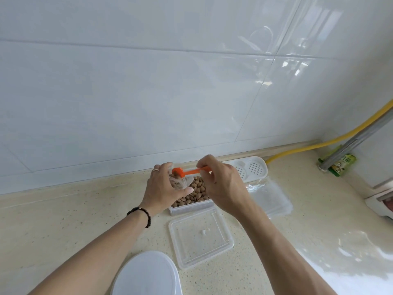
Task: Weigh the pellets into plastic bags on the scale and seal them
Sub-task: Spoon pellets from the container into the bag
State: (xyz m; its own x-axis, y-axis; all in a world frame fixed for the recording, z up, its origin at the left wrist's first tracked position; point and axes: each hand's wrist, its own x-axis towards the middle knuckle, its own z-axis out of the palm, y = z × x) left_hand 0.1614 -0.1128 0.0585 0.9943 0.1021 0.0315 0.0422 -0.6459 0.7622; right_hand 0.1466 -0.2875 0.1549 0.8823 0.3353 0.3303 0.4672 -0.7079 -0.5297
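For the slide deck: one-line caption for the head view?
Right hand tips an orange scoop into a small bag held by the left hand over the pellet tub.

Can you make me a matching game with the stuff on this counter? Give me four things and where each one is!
Things:
1. spoon
2. small bag
3. square lid
4. hose

Places:
A. flat on the counter, in front of the pellet box
B. in the left hand
C. along the wall at the back right
D. in the right hand

Pairs: 1-D, 2-B, 3-A, 4-C
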